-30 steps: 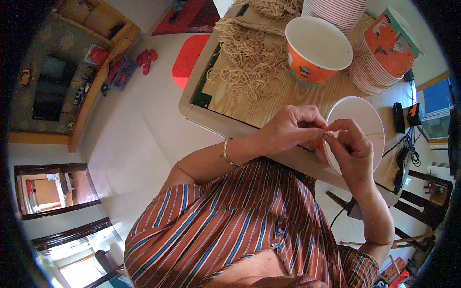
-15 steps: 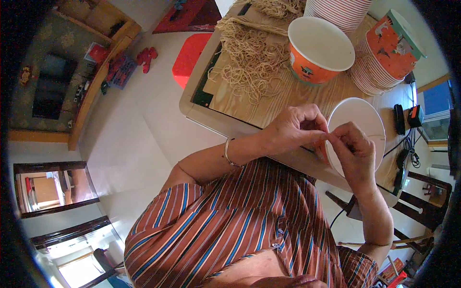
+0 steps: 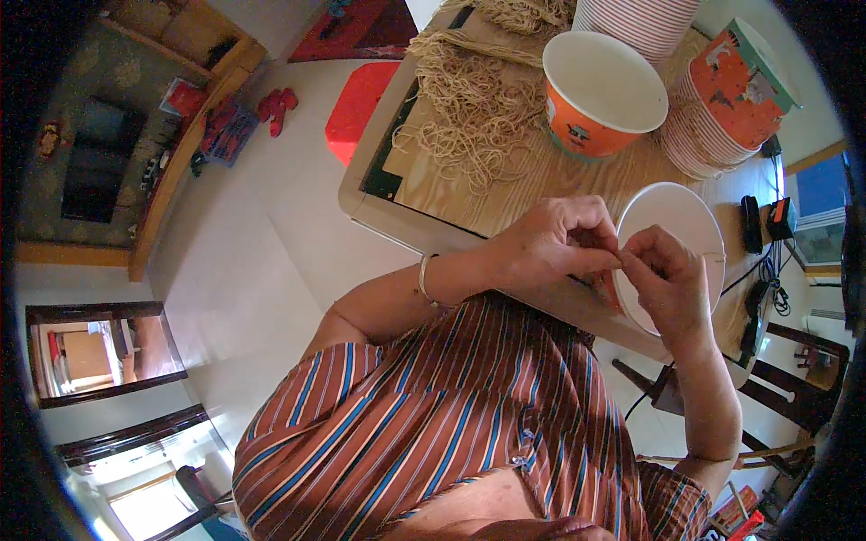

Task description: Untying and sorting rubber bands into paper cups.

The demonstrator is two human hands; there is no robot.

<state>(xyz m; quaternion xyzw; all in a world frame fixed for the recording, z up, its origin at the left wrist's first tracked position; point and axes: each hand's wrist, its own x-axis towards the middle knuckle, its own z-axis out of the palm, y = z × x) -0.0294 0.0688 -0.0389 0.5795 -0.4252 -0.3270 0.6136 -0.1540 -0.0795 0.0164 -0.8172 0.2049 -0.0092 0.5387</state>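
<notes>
Pinches with left hand (image 3: pixel 555 239) and right hand (image 3: pixel 675 287), together at the tips — cannot tell on what — before white-lined bowl (image 3: pixel 681 209), at near edge of table (image 3: pixel 437 187).

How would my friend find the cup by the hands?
Start at the wooden table. At its near edge, the left hand and right hand are close together. The cup behind, white inside, is partly covered by the right hand; the other open cup isn't.
</notes>
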